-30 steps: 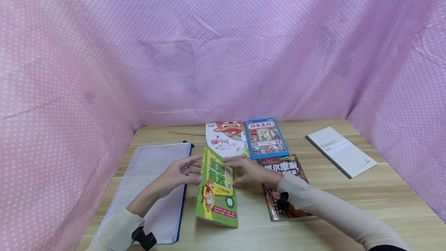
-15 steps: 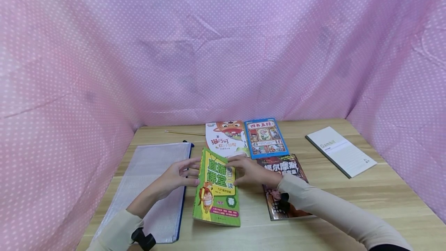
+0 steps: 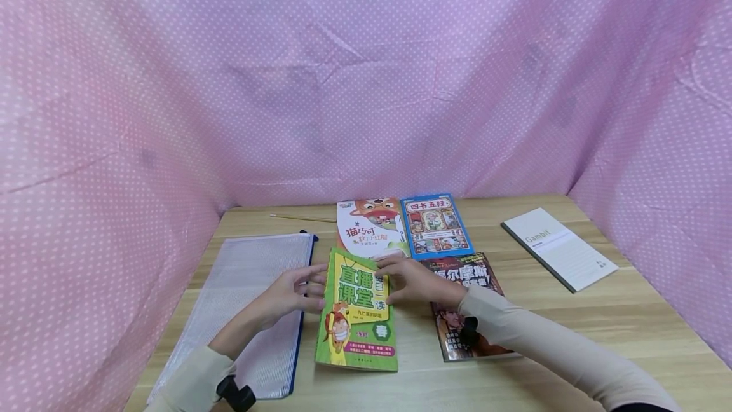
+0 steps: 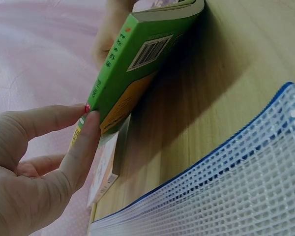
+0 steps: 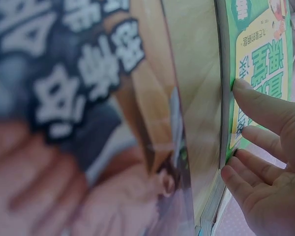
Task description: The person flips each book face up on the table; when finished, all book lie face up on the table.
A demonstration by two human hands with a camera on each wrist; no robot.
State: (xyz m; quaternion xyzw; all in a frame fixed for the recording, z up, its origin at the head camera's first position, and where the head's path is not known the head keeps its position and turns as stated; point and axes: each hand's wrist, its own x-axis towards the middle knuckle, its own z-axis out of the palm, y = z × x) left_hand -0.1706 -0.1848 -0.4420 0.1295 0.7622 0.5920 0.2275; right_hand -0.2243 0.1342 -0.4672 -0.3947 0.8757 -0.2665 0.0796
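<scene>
A green book [image 3: 357,323] with a yellow title panel leans front cover up, between my two hands. Its spine is tipped up off the table, and the back cover with its barcode shows in the left wrist view. My left hand [image 3: 288,297] holds the spine side, thumb and index fingertips on the spine [image 4: 101,78]. On the other long side, my right hand [image 3: 414,281] holds the book, its thumb and fingertips along the page-side edge. That right forearm crosses over a dark comic-style book [image 3: 457,329], partly hiding it.
A white mesh zip pouch [image 3: 240,297] with blue edging lies left under my left forearm. Behind the green book lie a white cartoon book [image 3: 372,227] and a blue-bordered book [image 3: 437,224]. A pencil [image 3: 303,218] and a Gambit notepad [image 3: 560,250] lie further out.
The green book has turned from a steep tilt to a flatter one, with its cover facing up more and its top edge a little lower. Both hands have stayed on it.
</scene>
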